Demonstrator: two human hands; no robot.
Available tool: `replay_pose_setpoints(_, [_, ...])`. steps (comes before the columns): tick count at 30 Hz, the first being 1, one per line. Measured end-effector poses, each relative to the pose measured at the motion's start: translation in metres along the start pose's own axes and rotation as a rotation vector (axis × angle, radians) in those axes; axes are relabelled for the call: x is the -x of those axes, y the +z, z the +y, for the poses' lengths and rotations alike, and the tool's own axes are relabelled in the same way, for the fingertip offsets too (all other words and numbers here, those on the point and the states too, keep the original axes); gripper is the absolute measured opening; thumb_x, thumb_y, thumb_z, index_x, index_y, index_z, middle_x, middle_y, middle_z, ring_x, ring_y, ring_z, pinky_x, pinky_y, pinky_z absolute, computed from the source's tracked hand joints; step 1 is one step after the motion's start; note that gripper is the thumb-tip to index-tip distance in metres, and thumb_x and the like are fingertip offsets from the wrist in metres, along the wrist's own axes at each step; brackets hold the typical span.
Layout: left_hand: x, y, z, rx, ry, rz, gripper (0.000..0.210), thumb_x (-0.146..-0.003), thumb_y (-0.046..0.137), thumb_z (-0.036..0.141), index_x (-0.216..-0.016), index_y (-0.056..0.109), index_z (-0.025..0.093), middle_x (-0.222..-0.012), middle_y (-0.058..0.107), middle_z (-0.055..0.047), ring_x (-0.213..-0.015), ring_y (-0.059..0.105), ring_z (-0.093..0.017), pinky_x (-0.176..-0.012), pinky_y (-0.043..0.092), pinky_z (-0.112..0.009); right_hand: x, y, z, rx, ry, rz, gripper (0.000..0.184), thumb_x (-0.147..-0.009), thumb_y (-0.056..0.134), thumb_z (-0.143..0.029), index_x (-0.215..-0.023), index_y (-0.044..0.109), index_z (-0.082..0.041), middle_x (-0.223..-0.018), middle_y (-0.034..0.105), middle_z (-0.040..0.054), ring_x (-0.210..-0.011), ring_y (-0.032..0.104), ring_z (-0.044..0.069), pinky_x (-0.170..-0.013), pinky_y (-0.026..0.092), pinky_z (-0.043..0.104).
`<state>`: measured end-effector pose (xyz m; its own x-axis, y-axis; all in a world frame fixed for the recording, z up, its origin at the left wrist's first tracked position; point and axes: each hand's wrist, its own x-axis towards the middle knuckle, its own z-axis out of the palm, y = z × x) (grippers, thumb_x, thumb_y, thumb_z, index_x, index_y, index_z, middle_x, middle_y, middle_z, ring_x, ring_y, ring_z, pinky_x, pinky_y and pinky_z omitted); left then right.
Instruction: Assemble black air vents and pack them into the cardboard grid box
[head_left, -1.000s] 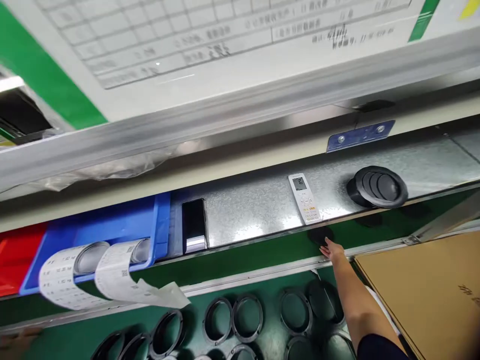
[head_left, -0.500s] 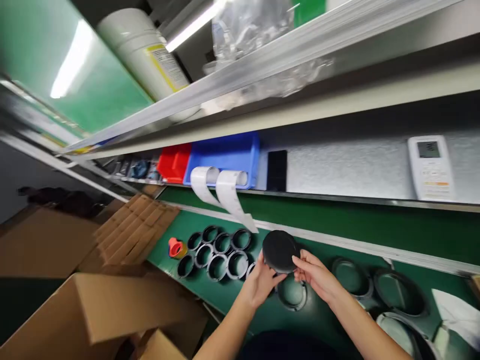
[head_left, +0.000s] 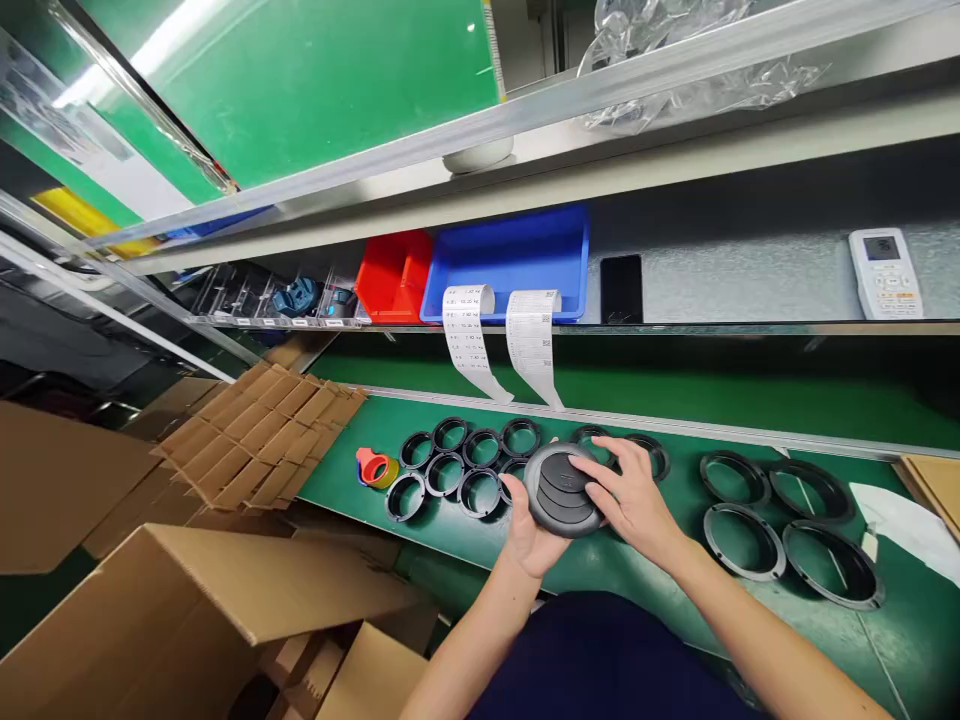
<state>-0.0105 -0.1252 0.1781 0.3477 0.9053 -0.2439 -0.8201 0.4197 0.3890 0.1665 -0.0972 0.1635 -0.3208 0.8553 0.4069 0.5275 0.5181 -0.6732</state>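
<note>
Both my hands, left [head_left: 529, 525] and right [head_left: 634, 500], grip the round black vent [head_left: 562, 488], now showing its slatted face instead of its plain back, above the green bench [head_left: 637, 575], beside black rings [head_left: 465, 465].

Left hand [head_left: 527, 530] cups black vent [head_left: 562, 490] from below, right hand [head_left: 630, 500] on top. Black rings [head_left: 480, 455] on green bench [head_left: 907, 610] around it.

Head-worn camera, looking forward and down, close over green bench [head_left: 645, 570], shelf [head_left: 720, 270] facing.
</note>
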Motion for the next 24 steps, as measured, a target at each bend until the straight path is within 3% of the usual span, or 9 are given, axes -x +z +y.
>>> replay_pose_setpoints(5, [0.021,-0.010,0.017,-0.004,-0.016,-0.023,0.088,-0.075,0.054,0.080,-0.144,0.049,0.026,-0.147,0.053,-0.013,-0.139,0.044,-0.034,-0.119,0.031,-0.053,0.001,0.023,-0.029,-0.095,0.089,-0.079,0.038,-0.103,0.038,-0.043,-0.116,0.070,-0.029,-0.140,0.046,0.0087,-0.134,0.032,0.029,-0.112,0.037,0.056])
replay_pose_setpoints(9, [0.029,-0.014,0.024,0.035,-0.021,-0.050,0.083,-0.077,0.048,0.081,-0.137,0.056,0.024,-0.150,0.049,-0.013,-0.141,0.041,-0.036,-0.119,0.029,-0.056,0.002,0.028,-0.048,-0.247,0.233,-0.062,0.045,-0.102,0.033,-0.051,-0.115,0.071,-0.029,-0.138,0.048,0.0095,-0.133,0.038,0.029,-0.111,0.040,0.057])
replay_pose_setpoints(12, [0.033,-0.014,0.027,0.064,-0.087,-0.083,0.084,-0.076,0.044,0.084,-0.133,0.059,0.025,-0.149,0.051,-0.014,-0.140,0.041,-0.039,-0.117,0.029,-0.062,0.006,0.028,-0.060,-0.468,0.418,-0.080,0.053,-0.100,0.032,-0.060,-0.120,0.069,-0.028,-0.141,0.043,0.0110,-0.128,0.047,0.030,-0.082,0.061,0.043])
replay_pose_setpoints(14, [0.035,-0.013,0.027,0.087,-0.135,-0.095,0.086,-0.075,0.041,0.085,-0.132,0.059,0.025,-0.146,0.053,-0.015,-0.140,0.041,-0.040,-0.115,0.028,-0.065,0.009,0.026,-0.065,-0.598,0.536,-0.092,0.057,-0.097,0.034,-0.065,-0.121,0.068,-0.026,-0.144,0.039,0.0119,-0.120,0.054,0.029,-0.058,0.061,0.032])
replay_pose_setpoints(17, [0.035,-0.012,0.027,0.124,-0.172,-0.095,0.083,-0.076,0.042,0.084,-0.130,0.061,0.023,-0.141,0.058,-0.016,-0.138,0.043,-0.040,-0.115,0.026,-0.068,0.013,0.025,-0.066,-0.660,0.600,-0.070,0.059,-0.096,0.036,-0.066,-0.119,0.069,-0.023,-0.144,0.039,0.0126,-0.119,0.056,0.029,-0.050,0.059,0.026])
replay_pose_setpoints(19, [0.033,-0.012,0.026,0.150,-0.209,-0.072,0.085,-0.075,0.042,0.085,-0.129,0.062,0.022,-0.140,0.058,-0.016,-0.137,0.045,-0.040,-0.115,0.026,-0.068,0.017,0.027,-0.064,-0.619,0.590,-0.046,0.059,-0.098,0.032,-0.063,-0.121,0.069,-0.024,-0.144,0.040,0.0125,-0.126,0.052,0.029,-0.054,0.061,0.028])
replay_pose_setpoints(21, [0.031,-0.013,0.025,0.165,-0.238,0.015,0.086,-0.077,0.039,0.084,-0.129,0.061,0.020,-0.139,0.059,-0.016,-0.136,0.047,-0.037,-0.117,0.029,-0.063,0.023,0.032,-0.063,-0.456,0.490,-0.005,0.057,-0.100,0.029,-0.060,-0.125,0.067,-0.025,-0.146,0.042,0.0123,-0.133,0.046,0.030,-0.076,0.064,0.038])
replay_pose_setpoints(22, [0.030,-0.014,0.023,0.159,-0.241,0.093,0.085,-0.079,0.038,0.083,-0.130,0.060,0.018,-0.138,0.061,-0.015,-0.136,0.048,-0.034,-0.118,0.031,-0.057,0.026,0.035,-0.062,-0.334,0.392,-0.006,0.056,-0.100,0.031,-0.059,-0.129,0.065,-0.024,-0.146,0.044,0.0124,-0.135,0.043,0.030,-0.093,0.059,0.046])
replay_pose_setpoints(24, [0.028,-0.017,0.020,0.103,-0.248,0.274,0.080,-0.086,0.038,0.076,-0.135,0.056,0.016,-0.134,0.064,-0.014,-0.135,0.050,-0.029,-0.118,0.035,-0.045,0.035,0.040,-0.059,-0.080,0.176,-0.082,0.058,-0.097,0.043,-0.059,-0.137,0.059,-0.020,-0.148,0.047,0.0140,-0.140,0.037,0.031,-0.117,0.035,0.056])
